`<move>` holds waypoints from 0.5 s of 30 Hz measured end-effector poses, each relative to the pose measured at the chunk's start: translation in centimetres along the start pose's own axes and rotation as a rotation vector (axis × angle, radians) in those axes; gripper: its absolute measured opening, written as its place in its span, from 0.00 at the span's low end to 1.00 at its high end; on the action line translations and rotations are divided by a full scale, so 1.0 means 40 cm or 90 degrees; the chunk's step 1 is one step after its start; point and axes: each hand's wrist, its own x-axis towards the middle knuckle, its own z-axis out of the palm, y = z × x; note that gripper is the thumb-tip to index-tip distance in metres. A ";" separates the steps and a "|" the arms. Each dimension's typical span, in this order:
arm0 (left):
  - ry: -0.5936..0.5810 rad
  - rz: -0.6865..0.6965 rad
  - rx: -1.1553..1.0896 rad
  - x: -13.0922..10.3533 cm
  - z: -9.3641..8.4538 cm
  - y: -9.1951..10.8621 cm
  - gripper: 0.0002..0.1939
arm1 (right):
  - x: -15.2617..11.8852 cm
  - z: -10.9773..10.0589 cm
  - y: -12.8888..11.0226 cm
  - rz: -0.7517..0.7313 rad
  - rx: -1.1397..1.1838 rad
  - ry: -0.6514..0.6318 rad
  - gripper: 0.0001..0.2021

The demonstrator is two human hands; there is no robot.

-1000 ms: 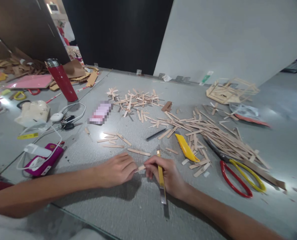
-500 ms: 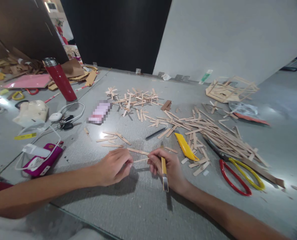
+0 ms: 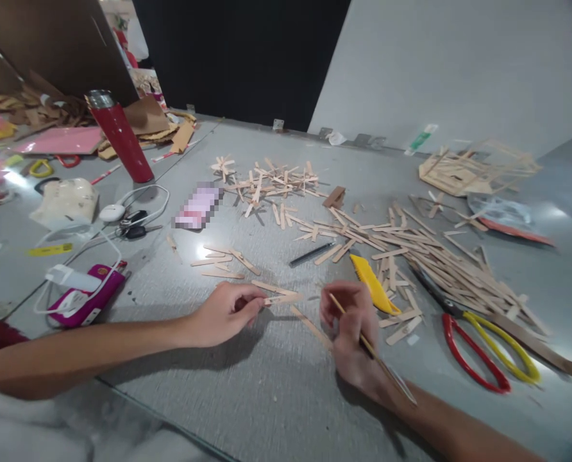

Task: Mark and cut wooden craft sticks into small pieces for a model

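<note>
Near the middle of the table, my left hand (image 3: 231, 313) pinches a small wooden craft stick (image 3: 283, 299) between thumb and fingers, its free end pointing right. My right hand (image 3: 351, 327) is closed around a slim yellow tool with a silvery end (image 3: 373, 350), seen edge-on; its kind is unclear. Between the hands, a loose craft stick (image 3: 311, 327) lies slanted, its lower end close to my right fingers. Just behind the held stick rests another craft stick (image 3: 271, 289). A yellow box cutter (image 3: 373, 283) lies beyond my right hand.
Piled craft sticks (image 3: 440, 269) spread to the right, beside red-and-yellow-handled scissors (image 3: 478, 350). A black pen (image 3: 312, 255) lies mid-table. A stick frame (image 3: 459, 173) stands back right. Leftward are a phone (image 3: 199, 205), a red flask (image 3: 122, 141), keys (image 3: 134, 226) and a purple device (image 3: 91, 295) with cables.
My right hand has moved right, away from my left, and its tool has tilted. A slanted stick now shows between the hands. My left hand keeps its pinch. The view has shifted slightly.
</note>
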 end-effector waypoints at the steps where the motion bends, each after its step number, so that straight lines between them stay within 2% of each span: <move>1: -0.001 -0.002 -0.003 0.001 -0.001 -0.001 0.17 | -0.007 -0.006 0.004 -0.003 -0.012 -0.036 0.19; 5: -0.003 0.003 0.041 0.003 -0.004 -0.006 0.20 | -0.025 -0.022 0.008 -0.037 -0.086 -0.224 0.11; 7: -0.018 0.004 0.065 0.006 -0.007 -0.006 0.21 | -0.023 -0.024 0.003 -0.077 -0.114 -0.285 0.09; 11: -0.078 0.036 0.114 0.015 -0.018 -0.001 0.19 | -0.010 -0.020 -0.018 -0.177 -0.170 -0.342 0.03; 15: -0.128 0.061 0.155 0.021 -0.025 0.005 0.18 | -0.006 -0.016 -0.016 -0.193 -0.165 -0.383 0.09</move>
